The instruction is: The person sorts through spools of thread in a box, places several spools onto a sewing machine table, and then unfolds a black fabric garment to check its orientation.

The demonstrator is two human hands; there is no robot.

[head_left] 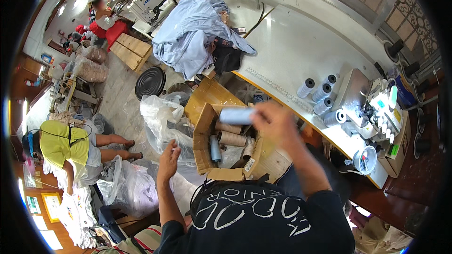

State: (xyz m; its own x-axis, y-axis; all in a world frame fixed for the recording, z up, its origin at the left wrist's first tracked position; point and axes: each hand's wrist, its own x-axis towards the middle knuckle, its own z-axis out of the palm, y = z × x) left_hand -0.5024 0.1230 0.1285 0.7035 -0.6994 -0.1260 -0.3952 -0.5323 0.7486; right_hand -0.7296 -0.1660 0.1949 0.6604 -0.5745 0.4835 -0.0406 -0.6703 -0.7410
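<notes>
A light blue thread spool (234,115) is gripped at one end by my right hand (273,121), which is smeared by motion. The spool lies level above an opened cardboard box (203,138). Inside the box are several beige thread spools (232,139) and a blue thread spool (215,148) standing against its left side. My left hand (168,160) is raised to the left of the box, holding nothing, its fingers apart. On the white table (301,42) to the right stand several light blue spools (322,92) in a cluster.
A sewing machine (376,108) sits at the table's right end, near a clear plastic tub (365,160). Light blue cloth (188,33) is heaped at the far left. Clear plastic bags (162,122) surround the box. A person in a yellow shirt (66,143) bends at left.
</notes>
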